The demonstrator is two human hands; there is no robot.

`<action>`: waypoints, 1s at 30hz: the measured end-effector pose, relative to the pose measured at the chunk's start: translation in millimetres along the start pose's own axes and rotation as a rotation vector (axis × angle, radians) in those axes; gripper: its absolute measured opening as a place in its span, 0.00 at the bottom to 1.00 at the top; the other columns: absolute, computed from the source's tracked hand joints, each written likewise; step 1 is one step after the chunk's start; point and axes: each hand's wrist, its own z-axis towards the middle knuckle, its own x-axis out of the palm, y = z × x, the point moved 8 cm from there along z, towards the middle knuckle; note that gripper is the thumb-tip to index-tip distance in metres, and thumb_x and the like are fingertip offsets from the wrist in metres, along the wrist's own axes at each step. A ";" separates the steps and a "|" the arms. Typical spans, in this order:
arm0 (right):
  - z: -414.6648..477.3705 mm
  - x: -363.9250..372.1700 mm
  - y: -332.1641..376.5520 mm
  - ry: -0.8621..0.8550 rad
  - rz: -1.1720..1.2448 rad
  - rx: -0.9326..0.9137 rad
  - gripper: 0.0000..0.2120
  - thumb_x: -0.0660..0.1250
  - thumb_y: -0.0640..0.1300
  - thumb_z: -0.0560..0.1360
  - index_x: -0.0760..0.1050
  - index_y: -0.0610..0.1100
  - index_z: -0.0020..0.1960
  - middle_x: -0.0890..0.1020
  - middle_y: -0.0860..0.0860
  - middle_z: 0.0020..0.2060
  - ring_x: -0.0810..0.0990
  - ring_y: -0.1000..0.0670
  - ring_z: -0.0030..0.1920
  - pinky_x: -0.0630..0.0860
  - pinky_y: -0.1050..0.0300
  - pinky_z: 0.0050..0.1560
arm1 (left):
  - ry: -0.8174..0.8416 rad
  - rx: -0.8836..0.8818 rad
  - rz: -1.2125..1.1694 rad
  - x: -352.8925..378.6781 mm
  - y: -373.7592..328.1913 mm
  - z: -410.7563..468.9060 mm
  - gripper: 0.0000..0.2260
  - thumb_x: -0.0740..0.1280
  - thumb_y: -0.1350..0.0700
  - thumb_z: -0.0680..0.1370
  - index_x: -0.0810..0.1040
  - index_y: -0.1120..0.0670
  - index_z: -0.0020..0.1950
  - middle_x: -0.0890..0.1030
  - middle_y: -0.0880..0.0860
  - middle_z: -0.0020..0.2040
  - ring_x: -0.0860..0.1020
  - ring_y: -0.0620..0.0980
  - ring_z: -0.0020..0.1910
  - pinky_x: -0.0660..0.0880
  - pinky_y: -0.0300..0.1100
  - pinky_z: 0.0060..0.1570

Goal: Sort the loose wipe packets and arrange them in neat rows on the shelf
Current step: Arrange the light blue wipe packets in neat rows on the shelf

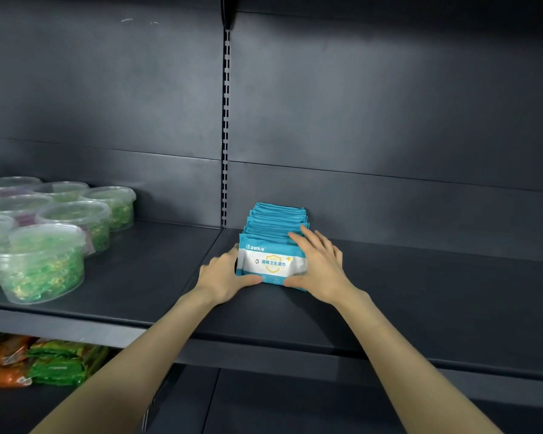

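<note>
A shop: dark grey metal display shelving [389, 277] with a slotted upright strip [225, 120], rows of clear lidded plastic tubs [41, 264], and green and orange snack bags [38, 361] stocked below.

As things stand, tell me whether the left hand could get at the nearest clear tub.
Probably yes: only bare shelf lies between the left hand and that tub, once it leaves the wipe packets.
</note>
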 end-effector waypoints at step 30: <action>21.2 6.8 -5.6 0.175 -0.099 0.006 0.45 0.71 0.54 0.72 0.44 0.56 0.78 0.44 0.52 0.78 0.41 0.47 0.77 0.40 0.47 0.73 | 0.162 -0.040 0.003 8.6 -4.7 10.2 0.21 0.65 0.46 0.78 0.65 0.44 0.70 0.74 0.41 0.62 0.70 0.47 0.66 0.58 0.48 0.67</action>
